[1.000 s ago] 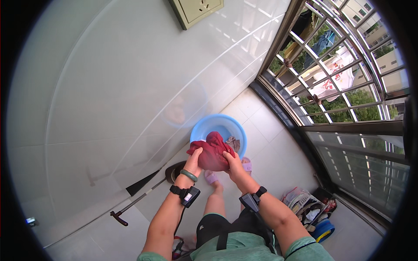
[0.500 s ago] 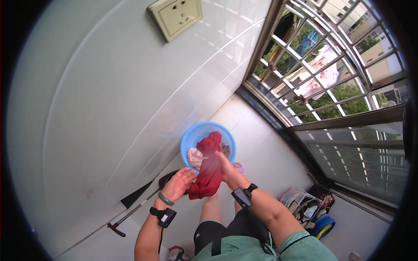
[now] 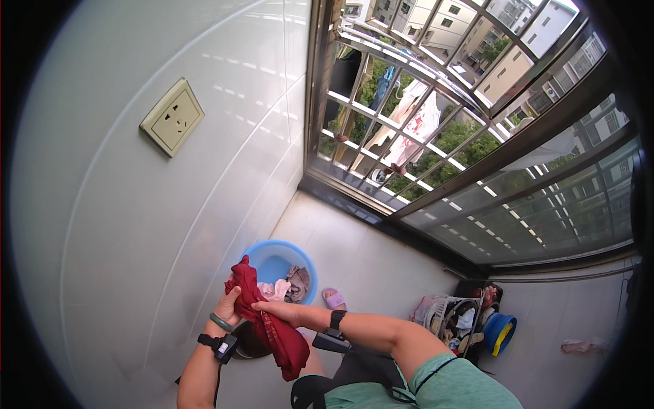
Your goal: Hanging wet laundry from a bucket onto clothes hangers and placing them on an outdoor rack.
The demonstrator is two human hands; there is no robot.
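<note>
A dark red garment hangs bunched between my hands, partly over the near left rim of a light blue basin. My left hand is closed on its upper, gathered part. My right hand grips it a little lower, with some fingers hidden by the fabric. The garment's lower end droops toward my legs. Inside the basin lie a pale pink cloth and a greyish-brown cloth.
On the floor beside the basin is a purple slipper. A rack of shoes and a blue round container stand at the right. A tiled wall rises at left; a barred window with hanging laundry is ahead.
The red garment has moved left, away from above the basin's middle. My left hand, open beside it before, now grips it. The view has turned toward the window.
</note>
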